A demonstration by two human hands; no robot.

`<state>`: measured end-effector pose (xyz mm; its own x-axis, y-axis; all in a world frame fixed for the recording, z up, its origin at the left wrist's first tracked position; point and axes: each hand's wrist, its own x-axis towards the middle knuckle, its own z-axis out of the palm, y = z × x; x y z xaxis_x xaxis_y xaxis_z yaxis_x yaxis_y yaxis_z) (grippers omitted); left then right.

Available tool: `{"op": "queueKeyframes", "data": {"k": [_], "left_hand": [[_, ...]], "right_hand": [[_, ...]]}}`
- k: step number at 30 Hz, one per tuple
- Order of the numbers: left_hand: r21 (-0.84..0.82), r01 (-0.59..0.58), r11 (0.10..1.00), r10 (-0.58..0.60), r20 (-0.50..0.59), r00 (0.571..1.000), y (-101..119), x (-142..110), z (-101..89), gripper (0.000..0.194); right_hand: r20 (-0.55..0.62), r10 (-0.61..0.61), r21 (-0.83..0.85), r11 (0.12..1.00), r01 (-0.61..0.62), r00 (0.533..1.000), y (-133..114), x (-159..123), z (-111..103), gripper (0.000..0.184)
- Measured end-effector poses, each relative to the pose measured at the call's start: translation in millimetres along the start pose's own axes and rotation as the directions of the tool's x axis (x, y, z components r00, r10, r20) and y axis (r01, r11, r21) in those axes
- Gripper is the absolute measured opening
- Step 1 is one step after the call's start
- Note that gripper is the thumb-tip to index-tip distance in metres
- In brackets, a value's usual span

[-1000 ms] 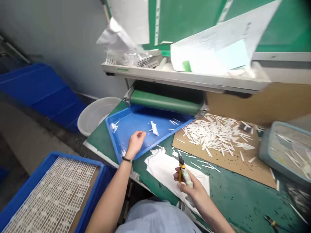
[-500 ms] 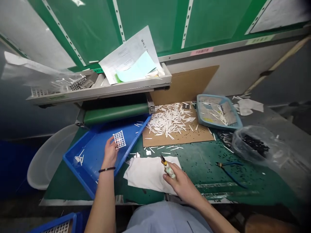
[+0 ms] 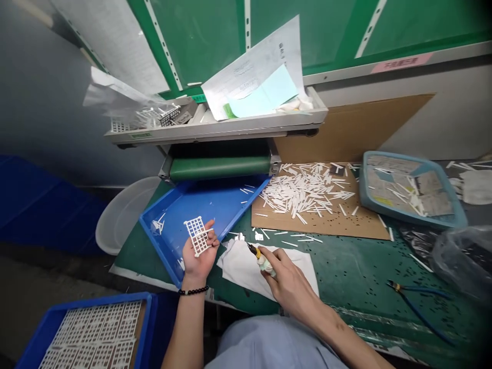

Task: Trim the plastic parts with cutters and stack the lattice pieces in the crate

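My left hand (image 3: pixel 198 256) holds a small white plastic grid frame (image 3: pixel 197 235), palm up, over the near edge of the blue tray (image 3: pixel 215 202). My right hand (image 3: pixel 286 279) is closed round a pair of small cutters (image 3: pixel 260 258) with a yellow and pale handle, tips pointing toward the grid. It hovers above a white cloth (image 3: pixel 249 266) on the green table. A few loose white bits lie in the blue tray.
A cardboard sheet (image 3: pixel 326 223) carries several cut white sticks (image 3: pixel 307 192). A light blue tray (image 3: pixel 409 189) sits at right, blue-handled pliers (image 3: pixel 417 297) on the table. A white bucket (image 3: pixel 121 215) stands left. A blue bin of white grids (image 3: pixel 92 333) is at bottom left.
My left hand picked the white grid out of the blue tray and brought it toward me, turning palm up. The right hand with the cutters stayed over the cloth. The view swung.
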<state>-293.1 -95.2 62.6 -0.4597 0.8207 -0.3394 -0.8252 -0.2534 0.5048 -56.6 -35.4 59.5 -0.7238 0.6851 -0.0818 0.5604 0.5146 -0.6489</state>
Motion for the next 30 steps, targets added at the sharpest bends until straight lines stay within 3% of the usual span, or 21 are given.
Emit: {"op": "queueKeyframes", "data": {"k": [6, 14, 30], "left_hand": [[-0.028, -0.029, 0.999, 0.027, -0.092, 0.995, -7.9, -18.1, 10.7, 0.039], [0.008, -0.064, 0.998, 0.065, -0.082, 0.995, -36.4, -28.2, 26.2, 0.032], [0.194, -0.069, 0.979, 0.087, -0.088, 0.992, -60.5, -37.7, 31.5, 0.033]], "right_hand": [[-0.011, -0.078, -0.051, 0.996, 0.077, 0.997, -19.1, 8.1, 11.3, 0.055], [0.003, -0.106, 0.008, 0.994, 0.106, 0.994, -41.6, 14.7, 14.3, 0.061], [0.041, -0.046, 0.123, 0.992, 0.041, 0.998, -45.2, 9.8, 4.4, 0.058]]}}
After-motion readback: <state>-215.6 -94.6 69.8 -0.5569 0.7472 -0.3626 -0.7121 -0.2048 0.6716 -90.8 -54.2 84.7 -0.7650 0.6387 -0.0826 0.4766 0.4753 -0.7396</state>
